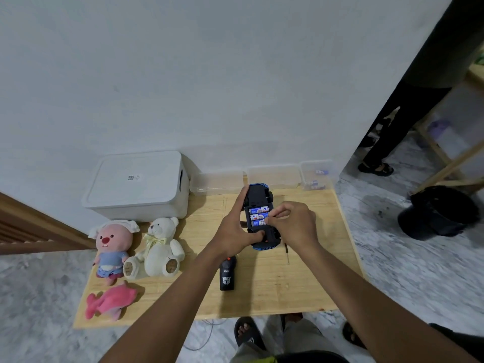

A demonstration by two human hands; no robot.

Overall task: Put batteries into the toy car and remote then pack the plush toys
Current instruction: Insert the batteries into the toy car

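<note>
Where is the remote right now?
In the head view the black remote lies on the wooden table just below the left hand, nearer the person than the toy car and right of the white teddy bear.

Blue-black toy car [259, 218]; blue-white batteries [258, 216]; black remote [227, 274]; cream bear [157, 247]; pink fish plush [111, 301].

Cannot read the print on the blue-and-white cylindrical batteries [258, 216] in the upturned blue-and-black plastic toy car [258, 195], nor the sticker [133, 177] on the white lidded plastic box [136, 205]. Cannot see the car's left flank under the left hand [235, 231], nor the black plastic remote's [227, 276] far-left corner under that wrist.
</note>
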